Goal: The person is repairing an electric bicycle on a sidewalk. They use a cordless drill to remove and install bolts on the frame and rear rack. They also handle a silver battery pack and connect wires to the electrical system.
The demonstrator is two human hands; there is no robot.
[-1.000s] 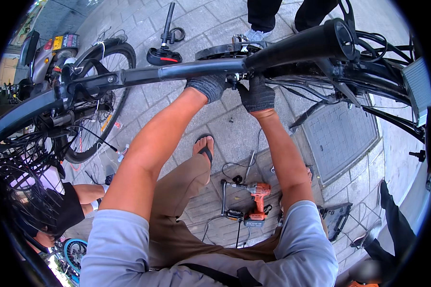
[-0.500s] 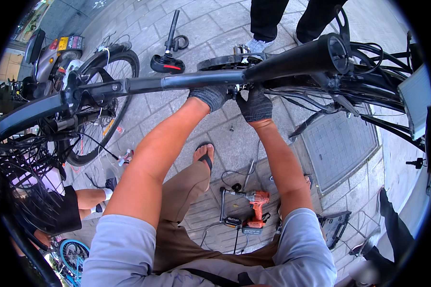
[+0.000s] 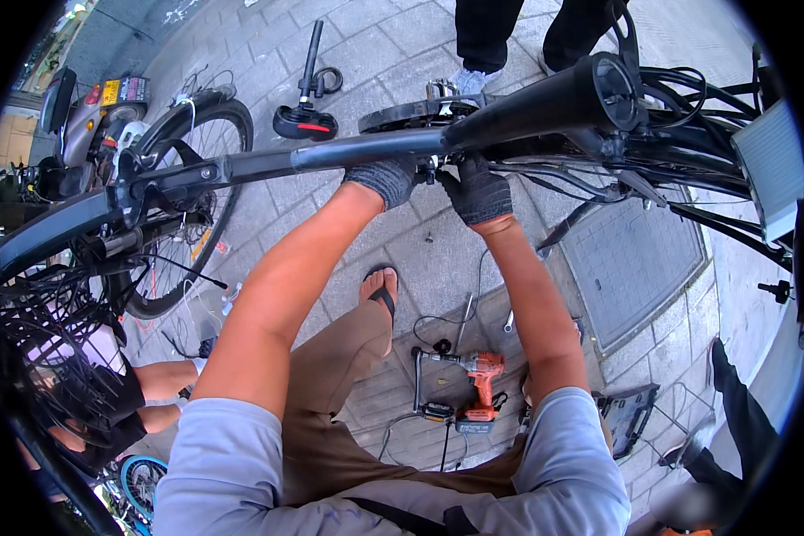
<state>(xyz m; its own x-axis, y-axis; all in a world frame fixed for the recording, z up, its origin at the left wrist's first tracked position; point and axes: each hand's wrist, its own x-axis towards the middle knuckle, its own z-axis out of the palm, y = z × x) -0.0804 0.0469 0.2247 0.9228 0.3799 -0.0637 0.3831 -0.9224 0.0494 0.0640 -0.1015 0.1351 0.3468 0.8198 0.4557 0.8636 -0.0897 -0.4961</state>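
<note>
A black bicycle frame point(image 3: 366, 149) runs across in front of me, with a crank and chainring point(image 3: 411, 116) on its far side. My left hand point(image 3: 382, 181), in a dark knit glove, reaches beneath the frame tube, its fingers hidden there. Close by on the right, my gloved right hand point(image 3: 481, 196) has its thumb bent toward a small metal fitting point(image 3: 431, 170) under the crank area. Its fingers are curled up against the frame's underside, partly covered; what they grip cannot be made out.
An orange cordless power tool point(image 3: 482, 384) lies near my feet beside a metal rod point(image 3: 466, 317). A wrench point(image 3: 509, 322) is on the ground. Beyond the frame lies a saddle on its post point(image 3: 305, 121). An open tool case point(image 3: 627, 420) sits at right. Other people stand around.
The view has shifted slightly, so the frame sits a little further left. My right hand's thumb and glove have turned slightly. At the left, another person's legs have moved.
</note>
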